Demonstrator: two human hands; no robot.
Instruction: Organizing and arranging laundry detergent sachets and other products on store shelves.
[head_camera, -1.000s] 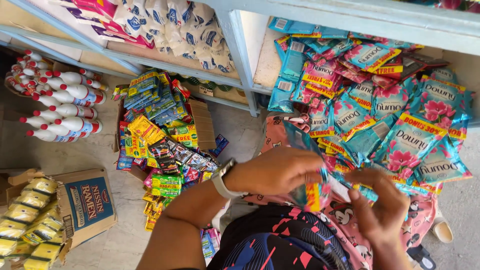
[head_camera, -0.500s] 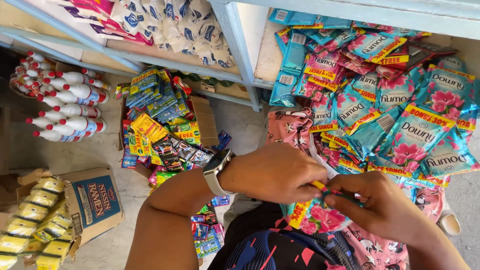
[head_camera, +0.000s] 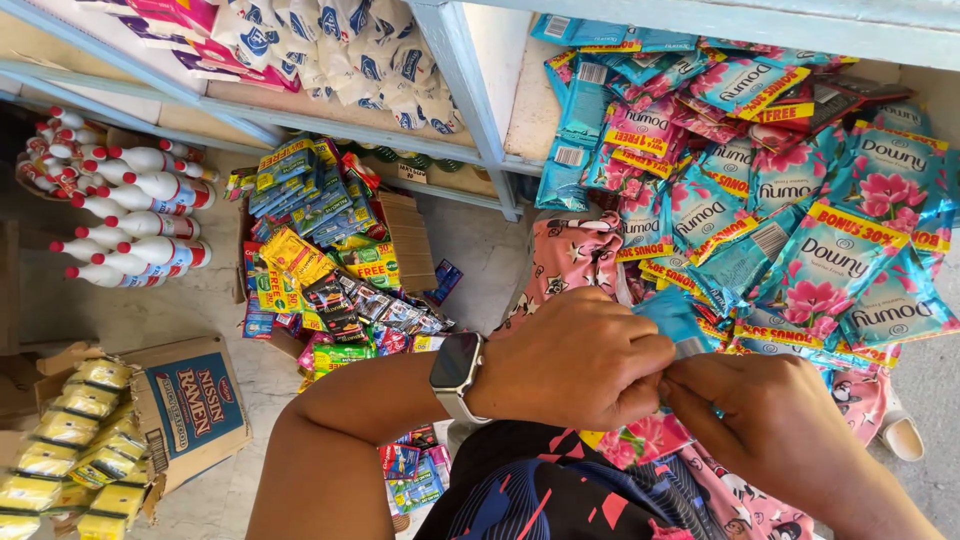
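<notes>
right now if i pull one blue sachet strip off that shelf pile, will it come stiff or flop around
Probably floppy: the blue sachet strips drape and bend over one another on the shelf. Likely light for their size, being thin, flat packets. The glossy film may be slippery, and since they overlap, neighbours could slide out too. Both the left hand and right hand pinch one.

Small shop, shelves (head_camera: 470, 95) piled with sachets (head_camera: 800, 190), bottles (head_camera: 130, 215)

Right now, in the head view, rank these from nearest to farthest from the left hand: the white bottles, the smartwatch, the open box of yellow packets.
1. smartwatch, on the left hand's own wrist.
2. open box of yellow packets, lower left on the floor.
3. white bottles, upper left.
</notes>
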